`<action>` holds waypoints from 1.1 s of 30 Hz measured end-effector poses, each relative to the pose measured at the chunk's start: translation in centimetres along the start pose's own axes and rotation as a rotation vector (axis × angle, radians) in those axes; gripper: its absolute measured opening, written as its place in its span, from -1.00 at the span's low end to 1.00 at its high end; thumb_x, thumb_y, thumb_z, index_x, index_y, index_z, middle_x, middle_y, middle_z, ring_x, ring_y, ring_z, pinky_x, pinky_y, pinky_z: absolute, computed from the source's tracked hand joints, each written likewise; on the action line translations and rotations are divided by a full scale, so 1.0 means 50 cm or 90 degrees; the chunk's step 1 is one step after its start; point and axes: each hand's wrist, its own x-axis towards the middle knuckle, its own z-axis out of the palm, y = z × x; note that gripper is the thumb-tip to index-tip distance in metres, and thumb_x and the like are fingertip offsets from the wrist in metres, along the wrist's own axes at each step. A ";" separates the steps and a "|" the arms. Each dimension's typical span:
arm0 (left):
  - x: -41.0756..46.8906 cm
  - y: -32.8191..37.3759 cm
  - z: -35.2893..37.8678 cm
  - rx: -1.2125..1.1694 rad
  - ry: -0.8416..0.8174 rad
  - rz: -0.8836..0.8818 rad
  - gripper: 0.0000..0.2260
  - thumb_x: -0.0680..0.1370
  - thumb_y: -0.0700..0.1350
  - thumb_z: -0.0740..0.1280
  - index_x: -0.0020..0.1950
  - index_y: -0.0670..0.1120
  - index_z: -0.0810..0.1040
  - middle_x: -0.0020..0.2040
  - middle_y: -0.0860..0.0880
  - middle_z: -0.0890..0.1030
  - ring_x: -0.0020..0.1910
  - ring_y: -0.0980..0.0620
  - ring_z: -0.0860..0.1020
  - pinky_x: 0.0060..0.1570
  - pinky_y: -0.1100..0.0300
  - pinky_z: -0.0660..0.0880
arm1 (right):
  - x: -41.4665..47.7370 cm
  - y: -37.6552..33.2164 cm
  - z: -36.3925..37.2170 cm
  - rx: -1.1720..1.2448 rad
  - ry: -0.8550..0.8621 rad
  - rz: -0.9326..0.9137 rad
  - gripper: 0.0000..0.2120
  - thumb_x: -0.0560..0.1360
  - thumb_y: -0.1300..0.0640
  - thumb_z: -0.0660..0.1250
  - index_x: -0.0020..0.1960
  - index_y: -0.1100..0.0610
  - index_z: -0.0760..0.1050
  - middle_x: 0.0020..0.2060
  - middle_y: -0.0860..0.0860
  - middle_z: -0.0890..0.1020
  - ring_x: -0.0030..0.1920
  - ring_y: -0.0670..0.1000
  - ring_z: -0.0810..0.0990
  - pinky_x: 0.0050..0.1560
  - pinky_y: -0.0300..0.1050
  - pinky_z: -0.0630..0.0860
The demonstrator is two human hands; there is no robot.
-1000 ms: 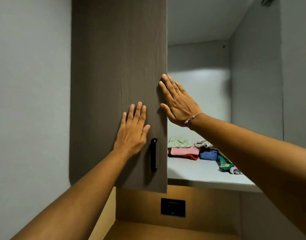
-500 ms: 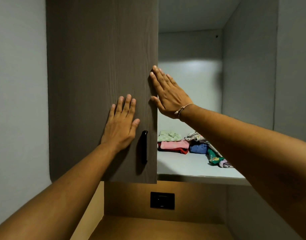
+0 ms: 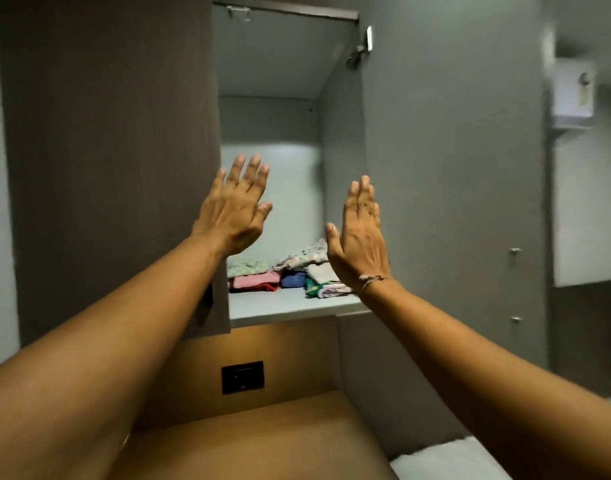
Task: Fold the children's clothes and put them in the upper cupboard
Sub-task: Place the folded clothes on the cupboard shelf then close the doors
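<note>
Folded children's clothes (image 3: 286, 273) lie in small stacks on the grey shelf (image 3: 279, 308) of the upper cupboard: green, pink and red at left, blue and patterned pieces at right. The dark wood cupboard door (image 3: 113, 161) stands at the left, its edge beside the opening. My left hand (image 3: 233, 209) is raised with straight fingers in front of the door's edge and the opening. My right hand (image 3: 361, 239) is raised flat, fingers together, in front of the cupboard's right side. Neither hand holds anything.
The grey right door (image 3: 449, 188) is swung open, with a hinge (image 3: 361, 50) at its top. Below the shelf are a lit wooden niche with a black socket plate (image 3: 242, 376) and a wooden ledge (image 3: 255, 441). White bedding (image 3: 449, 460) shows at bottom right.
Both hands have come off the dark door; the left now hovers at its edge and the right has moved to the right. The view has shifted, showing more of the cupboard and right door.
</note>
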 end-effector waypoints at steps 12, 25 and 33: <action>0.215 0.550 -0.206 -0.044 0.117 0.326 -0.45 0.66 0.11 -0.05 0.60 -0.07 -0.09 0.61 -0.08 -0.08 0.57 -0.11 -0.15 0.54 -0.05 -0.15 | -0.082 0.208 -0.390 -0.031 0.103 0.311 -0.22 0.57 -0.04 0.13 0.56 0.19 -0.27 0.55 0.14 -0.26 0.55 0.08 -0.25 0.53 -0.03 -0.22; 0.235 0.541 -0.206 0.090 0.112 0.340 -0.46 0.66 0.11 -0.11 0.60 -0.08 -0.04 0.61 -0.11 -0.07 0.57 -0.14 -0.16 0.54 -0.08 -0.13 | -0.122 0.182 -0.309 0.160 0.073 0.221 -0.18 0.48 -0.13 0.11 0.56 0.04 -0.27 0.55 -0.01 -0.28 0.56 0.03 -0.11 0.40 -0.16 0.01; 0.126 0.317 -0.225 0.102 0.117 0.285 -0.46 0.65 0.05 -0.03 0.59 -0.13 0.01 0.60 -0.16 0.02 0.58 -0.15 -0.05 0.54 -0.06 -0.07 | -0.127 0.017 -0.188 0.186 0.039 0.022 -0.27 0.55 -0.09 0.07 0.57 0.09 -0.19 0.57 0.04 -0.14 0.55 -0.02 -0.25 0.55 -0.05 -0.18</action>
